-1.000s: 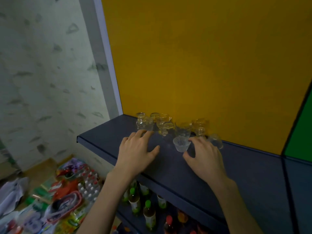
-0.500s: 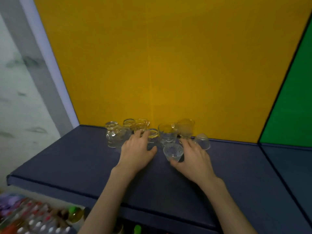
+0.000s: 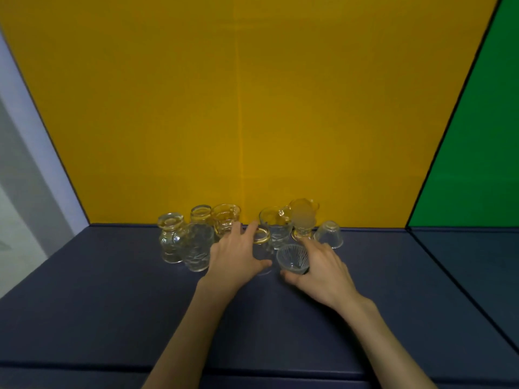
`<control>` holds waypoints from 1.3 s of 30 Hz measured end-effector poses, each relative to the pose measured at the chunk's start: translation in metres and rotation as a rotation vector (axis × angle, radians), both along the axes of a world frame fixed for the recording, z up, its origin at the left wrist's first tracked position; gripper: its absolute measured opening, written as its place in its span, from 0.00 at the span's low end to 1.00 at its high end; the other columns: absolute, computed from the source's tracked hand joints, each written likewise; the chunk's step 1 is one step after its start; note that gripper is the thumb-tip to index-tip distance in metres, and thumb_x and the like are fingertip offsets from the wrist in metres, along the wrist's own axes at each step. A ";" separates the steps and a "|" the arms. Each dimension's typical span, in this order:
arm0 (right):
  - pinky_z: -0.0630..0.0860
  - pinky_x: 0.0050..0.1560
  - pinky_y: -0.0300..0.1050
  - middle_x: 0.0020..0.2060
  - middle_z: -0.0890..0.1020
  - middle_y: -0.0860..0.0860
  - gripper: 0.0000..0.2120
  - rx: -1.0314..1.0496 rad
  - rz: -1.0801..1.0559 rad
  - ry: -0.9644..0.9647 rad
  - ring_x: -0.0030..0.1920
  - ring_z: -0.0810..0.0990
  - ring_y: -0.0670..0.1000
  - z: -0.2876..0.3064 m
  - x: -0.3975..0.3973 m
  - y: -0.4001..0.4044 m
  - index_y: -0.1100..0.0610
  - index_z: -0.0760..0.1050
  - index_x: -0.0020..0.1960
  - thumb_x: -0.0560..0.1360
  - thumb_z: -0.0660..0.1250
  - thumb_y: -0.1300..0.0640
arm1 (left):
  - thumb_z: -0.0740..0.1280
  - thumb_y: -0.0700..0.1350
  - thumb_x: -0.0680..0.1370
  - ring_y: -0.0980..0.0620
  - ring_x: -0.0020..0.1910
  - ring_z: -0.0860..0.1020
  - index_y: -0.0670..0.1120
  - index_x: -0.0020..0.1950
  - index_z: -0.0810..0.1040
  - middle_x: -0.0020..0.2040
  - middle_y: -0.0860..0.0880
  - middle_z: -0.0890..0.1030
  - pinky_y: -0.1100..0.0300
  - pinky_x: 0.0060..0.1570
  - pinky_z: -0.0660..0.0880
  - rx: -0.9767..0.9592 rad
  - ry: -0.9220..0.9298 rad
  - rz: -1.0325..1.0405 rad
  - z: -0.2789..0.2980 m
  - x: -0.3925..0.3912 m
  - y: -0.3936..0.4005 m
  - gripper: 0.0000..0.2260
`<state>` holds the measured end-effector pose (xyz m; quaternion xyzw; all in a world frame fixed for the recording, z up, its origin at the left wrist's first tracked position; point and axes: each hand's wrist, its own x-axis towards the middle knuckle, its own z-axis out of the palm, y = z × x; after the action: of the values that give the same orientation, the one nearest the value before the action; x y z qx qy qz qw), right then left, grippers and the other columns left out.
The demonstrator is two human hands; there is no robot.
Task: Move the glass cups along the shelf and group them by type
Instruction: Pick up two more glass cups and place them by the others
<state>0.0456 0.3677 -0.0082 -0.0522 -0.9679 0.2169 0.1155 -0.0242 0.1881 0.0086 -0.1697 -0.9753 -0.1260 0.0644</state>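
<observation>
Several glass cups stand clustered at the back of a dark blue shelf [image 3: 112, 304], against a yellow panel. My left hand [image 3: 236, 256] curls round a gold-rimmed glass [image 3: 261, 240] in the middle of the cluster. My right hand [image 3: 320, 265] holds a small ribbed glass cup [image 3: 292, 258] between thumb and fingers at the front. Left of my hands stand a patterned clear glass [image 3: 196, 247] and a waisted glass [image 3: 170, 240]. Behind are a gold-banded cup [image 3: 226, 217], a handled glass [image 3: 275, 226] and a frosted stemmed glass [image 3: 303, 217]. An upturned clear cup [image 3: 328, 234] sits at the right.
The yellow back panel [image 3: 238, 108] rises straight behind the cups. A green panel [image 3: 477, 150] closes the right side above another shelf section [image 3: 477, 262]. A pale frame and wall [image 3: 28, 164] lie at the left. Bare shelf surface extends in front and to both sides.
The view has swung right and closer to the shelf. My left hand has closed round the gold-rimmed glass, and my right hand has settled round the ribbed cup.
</observation>
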 end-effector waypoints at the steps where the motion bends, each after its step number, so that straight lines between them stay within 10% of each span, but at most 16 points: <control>1: 0.71 0.55 0.48 0.67 0.75 0.47 0.38 -0.010 -0.012 -0.005 0.67 0.70 0.52 -0.001 0.002 0.000 0.47 0.65 0.73 0.66 0.71 0.37 | 0.72 0.67 0.69 0.41 0.65 0.75 0.58 0.75 0.59 0.68 0.48 0.70 0.47 0.57 0.74 0.000 -0.014 -0.003 0.000 0.001 0.000 0.39; 11: 0.75 0.50 0.49 0.58 0.78 0.45 0.35 -0.043 -0.085 0.002 0.58 0.79 0.53 0.002 0.017 0.011 0.47 0.71 0.63 0.61 0.72 0.34 | 0.78 0.68 0.61 0.47 0.48 0.77 0.53 0.52 0.64 0.47 0.53 0.78 0.51 0.46 0.70 0.499 -0.019 -0.012 0.013 0.017 -0.017 0.33; 17: 0.76 0.54 0.49 0.61 0.78 0.45 0.40 -0.083 -0.122 0.039 0.61 0.79 0.53 0.005 0.025 0.016 0.47 0.69 0.68 0.59 0.75 0.37 | 0.83 0.62 0.57 0.62 0.51 0.76 0.54 0.59 0.70 0.51 0.56 0.78 0.64 0.44 0.70 0.947 -0.111 -0.011 0.028 0.023 -0.028 0.38; 30: 0.78 0.52 0.44 0.51 0.80 0.39 0.33 -0.370 -0.203 0.189 0.52 0.78 0.40 0.005 0.072 0.038 0.44 0.74 0.56 0.54 0.80 0.40 | 0.84 0.53 0.51 0.56 0.53 0.84 0.55 0.57 0.78 0.55 0.49 0.81 0.54 0.51 0.82 1.036 -0.317 -0.318 -0.005 0.036 0.013 0.36; 39: 0.79 0.54 0.47 0.51 0.82 0.40 0.30 -0.412 -0.437 0.255 0.52 0.79 0.39 0.009 0.165 0.102 0.44 0.74 0.57 0.58 0.80 0.41 | 0.86 0.50 0.55 0.61 0.50 0.80 0.58 0.60 0.74 0.53 0.55 0.80 0.65 0.48 0.77 1.012 -0.407 -0.529 -0.004 0.085 0.107 0.37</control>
<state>0.2109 0.4701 0.0006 -0.2533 -0.8472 0.3833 0.2667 0.0607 0.2952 0.0050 -0.3272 -0.7118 -0.6157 -0.0844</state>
